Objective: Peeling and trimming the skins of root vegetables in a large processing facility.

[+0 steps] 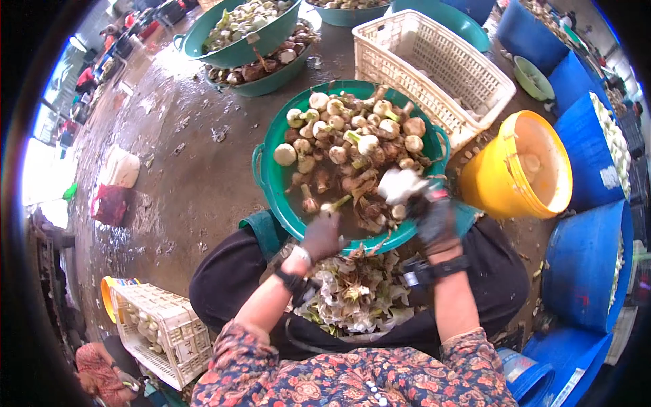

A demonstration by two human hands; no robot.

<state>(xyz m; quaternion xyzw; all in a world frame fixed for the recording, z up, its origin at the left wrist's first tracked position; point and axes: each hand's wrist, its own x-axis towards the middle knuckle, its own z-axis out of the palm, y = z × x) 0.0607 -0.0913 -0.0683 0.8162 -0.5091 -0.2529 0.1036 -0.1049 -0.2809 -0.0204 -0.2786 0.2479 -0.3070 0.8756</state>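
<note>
A green plastic tub stands in front of me, filled with garlic bulbs, some peeled white and others still brown with roots and stems. At its near rim my left hand, in a dark glove, is closed on a garlic bulb with a short green stem. My right hand, gloved too, is curled over the tub's right side and blurred by motion. A smeared white thing and a small red spot show at its fingers; what it grips cannot be made out. Below the tub, peeled skins lie heaped between my legs.
A cream plastic crate and a yellow bucket stand right of the tub. Tall blue barrels line the right side. Stacked green basins sit behind; another white crate is at lower left. The floor looks wet.
</note>
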